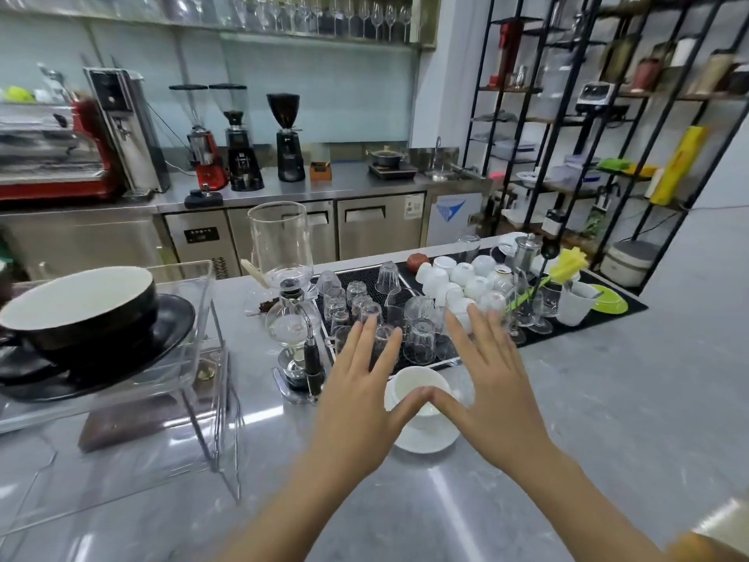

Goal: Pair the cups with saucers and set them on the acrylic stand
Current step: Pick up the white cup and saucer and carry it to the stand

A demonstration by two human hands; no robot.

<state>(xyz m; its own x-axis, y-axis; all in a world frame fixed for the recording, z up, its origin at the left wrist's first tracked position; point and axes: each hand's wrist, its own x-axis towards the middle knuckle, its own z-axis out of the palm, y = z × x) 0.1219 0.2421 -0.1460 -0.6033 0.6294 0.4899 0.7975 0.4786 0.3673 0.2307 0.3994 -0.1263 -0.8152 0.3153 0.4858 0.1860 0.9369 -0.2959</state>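
A white cup [415,389] sits upright on a white saucer [425,442] on the grey counter. My left hand [358,403] and my right hand [492,393] hover flat over it with fingers spread and thumb tips touching above the cup; neither holds anything. At the left, a black cup [81,310] on a black saucer [162,342] rests on the top of the clear acrylic stand [202,383]. More white cups [462,277] stand upside down on the black mat behind.
A glass siphon coffee maker [289,302] stands just left of my hands. Behind them a black mat [364,277] carries several upturned glasses, a metal pot and a white mug with a yellow flower. A brown block [129,419] lies under the stand.
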